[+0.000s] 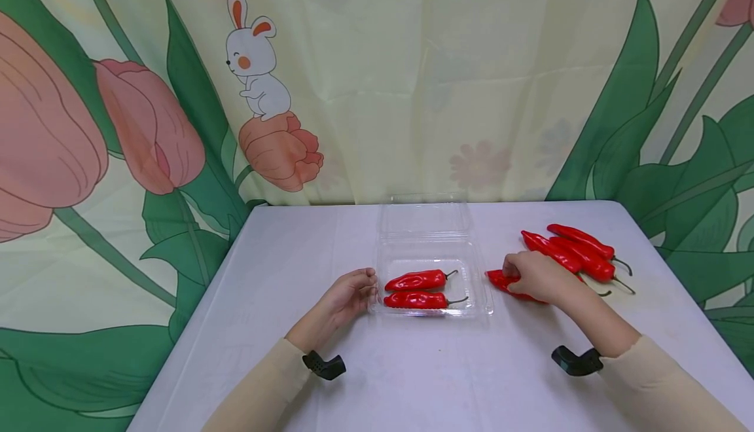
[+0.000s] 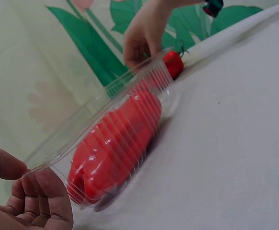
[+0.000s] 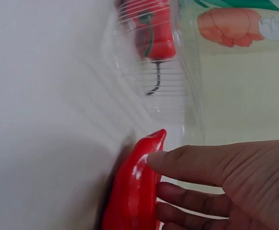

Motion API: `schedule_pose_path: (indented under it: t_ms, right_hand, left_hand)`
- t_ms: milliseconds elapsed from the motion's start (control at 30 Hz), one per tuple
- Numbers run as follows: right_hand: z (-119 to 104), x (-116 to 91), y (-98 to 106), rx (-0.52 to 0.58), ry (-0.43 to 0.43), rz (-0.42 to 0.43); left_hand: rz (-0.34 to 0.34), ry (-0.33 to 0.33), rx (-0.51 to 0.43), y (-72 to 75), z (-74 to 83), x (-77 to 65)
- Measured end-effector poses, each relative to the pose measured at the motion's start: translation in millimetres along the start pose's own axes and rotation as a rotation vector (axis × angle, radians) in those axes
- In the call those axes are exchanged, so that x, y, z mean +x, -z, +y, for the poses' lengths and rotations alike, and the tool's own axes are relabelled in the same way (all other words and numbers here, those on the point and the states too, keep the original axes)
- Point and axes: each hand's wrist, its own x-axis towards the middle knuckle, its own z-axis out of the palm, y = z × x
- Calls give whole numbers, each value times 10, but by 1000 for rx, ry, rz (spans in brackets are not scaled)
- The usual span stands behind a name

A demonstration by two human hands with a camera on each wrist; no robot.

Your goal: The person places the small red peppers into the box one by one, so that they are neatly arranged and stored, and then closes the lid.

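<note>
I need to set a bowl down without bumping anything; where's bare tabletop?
The table is bare in front of the container, between the sleeves, and left of the container, behind the left hand. It's crowded on the right, where the right hand grips a pepper beside the pepper pile; the container's front half holds two peppers.

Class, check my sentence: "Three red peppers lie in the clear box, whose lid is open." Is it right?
The number is wrong: two red peppers lie in the clear box, not three, as the head view shows. Its lid is open.
</note>
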Motion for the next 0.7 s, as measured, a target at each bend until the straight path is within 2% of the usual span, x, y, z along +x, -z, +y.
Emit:
schedule_pose_path:
  t_ms: [300,700]
  right_hand:
    - [72,3,-65,-41,-22,35]
    - [107,45,-137,-3,-64,58]
  left_hand:
    - [19,-4,2,-3,-11,11]
    - [12,6,-16,-1,-11,21]
